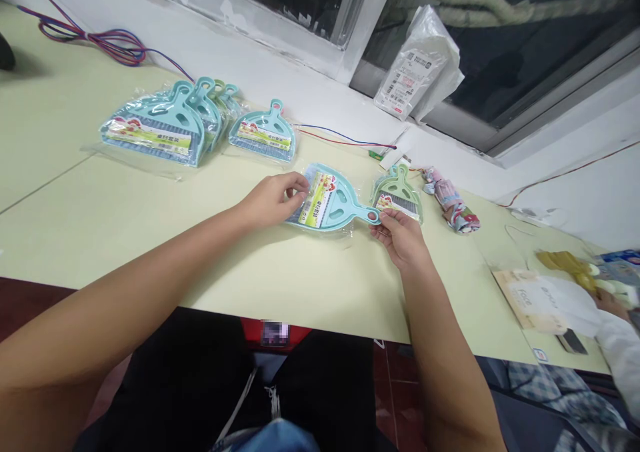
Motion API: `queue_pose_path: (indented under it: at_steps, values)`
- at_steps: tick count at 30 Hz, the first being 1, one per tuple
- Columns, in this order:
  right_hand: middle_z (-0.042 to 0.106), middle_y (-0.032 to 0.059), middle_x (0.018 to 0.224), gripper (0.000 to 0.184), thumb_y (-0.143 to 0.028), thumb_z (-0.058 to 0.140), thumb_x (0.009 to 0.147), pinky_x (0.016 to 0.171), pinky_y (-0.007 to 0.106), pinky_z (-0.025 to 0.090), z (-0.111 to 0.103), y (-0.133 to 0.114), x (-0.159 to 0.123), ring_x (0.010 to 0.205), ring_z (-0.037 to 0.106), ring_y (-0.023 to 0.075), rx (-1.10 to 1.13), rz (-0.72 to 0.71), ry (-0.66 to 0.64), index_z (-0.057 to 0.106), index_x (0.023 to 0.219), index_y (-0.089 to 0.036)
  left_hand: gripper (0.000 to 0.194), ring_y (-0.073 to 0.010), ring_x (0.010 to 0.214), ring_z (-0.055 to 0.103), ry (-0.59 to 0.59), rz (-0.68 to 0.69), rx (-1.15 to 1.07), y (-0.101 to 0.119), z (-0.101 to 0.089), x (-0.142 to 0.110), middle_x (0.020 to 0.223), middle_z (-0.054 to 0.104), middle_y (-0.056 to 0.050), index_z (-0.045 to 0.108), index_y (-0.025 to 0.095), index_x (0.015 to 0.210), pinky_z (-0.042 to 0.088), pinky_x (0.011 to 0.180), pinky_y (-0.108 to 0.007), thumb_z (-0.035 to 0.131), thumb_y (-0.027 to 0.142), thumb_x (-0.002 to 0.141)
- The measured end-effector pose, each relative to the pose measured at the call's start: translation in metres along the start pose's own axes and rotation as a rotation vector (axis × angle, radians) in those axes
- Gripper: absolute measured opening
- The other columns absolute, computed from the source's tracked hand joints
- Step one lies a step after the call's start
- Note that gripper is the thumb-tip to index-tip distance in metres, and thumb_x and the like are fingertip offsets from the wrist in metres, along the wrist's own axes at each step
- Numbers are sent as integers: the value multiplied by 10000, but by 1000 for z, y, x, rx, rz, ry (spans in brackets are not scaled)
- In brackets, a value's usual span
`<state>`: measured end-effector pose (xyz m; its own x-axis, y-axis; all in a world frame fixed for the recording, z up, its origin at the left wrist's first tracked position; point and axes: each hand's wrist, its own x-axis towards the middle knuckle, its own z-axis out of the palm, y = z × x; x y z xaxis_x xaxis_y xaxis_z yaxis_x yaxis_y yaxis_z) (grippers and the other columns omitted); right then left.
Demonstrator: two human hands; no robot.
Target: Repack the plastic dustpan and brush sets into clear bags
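A light-blue dustpan and brush set (341, 202) in a clear plastic bag is held just over the table, its handle pointing right. My right hand (400, 237) pinches the handle's end. At the other end, my left hand (277, 201) has thumb and fingers closed on the edge of the bag by the bristles. A printed label (319, 200) with red pictures crosses the set. To the right, behind my right hand, lies a bagged green set (400, 187). Another blue set (264, 130) lies beyond my left hand.
Several bagged sets (155, 122) lean together at the back left. A red and blue cable coil (115, 44) lies by the wall. A white plastic package (417, 65) stands on the window ledge. At right are a rolled patterned cloth (451, 200), a tissue pack (530, 299) and another person's sleeve (620, 352).
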<state>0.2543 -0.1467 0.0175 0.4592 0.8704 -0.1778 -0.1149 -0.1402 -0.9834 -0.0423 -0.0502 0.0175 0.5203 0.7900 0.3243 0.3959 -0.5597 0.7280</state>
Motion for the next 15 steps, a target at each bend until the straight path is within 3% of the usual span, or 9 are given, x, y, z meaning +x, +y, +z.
queue_pose_path:
  at_steps: [10,15]
  values:
    - [778,28,859,337,-289,902,693,667,239,607,0,0,0,656,675,120,1,-1,-3,612,852,-225,328,-233,1035,691,-9,-16,-44,-2,1,1,1174,759,-65,668,208,1180,500,793,-322,539,368,925]
    - [780,24,858,338,-295,902,697,667,239,608,-1,0,0,659,674,120,3,-4,-11,610,854,-230,284,-217,956,662,28,-3,-26,-2,0,1,1130,750,-52,670,209,1135,490,776,-326,557,338,909]
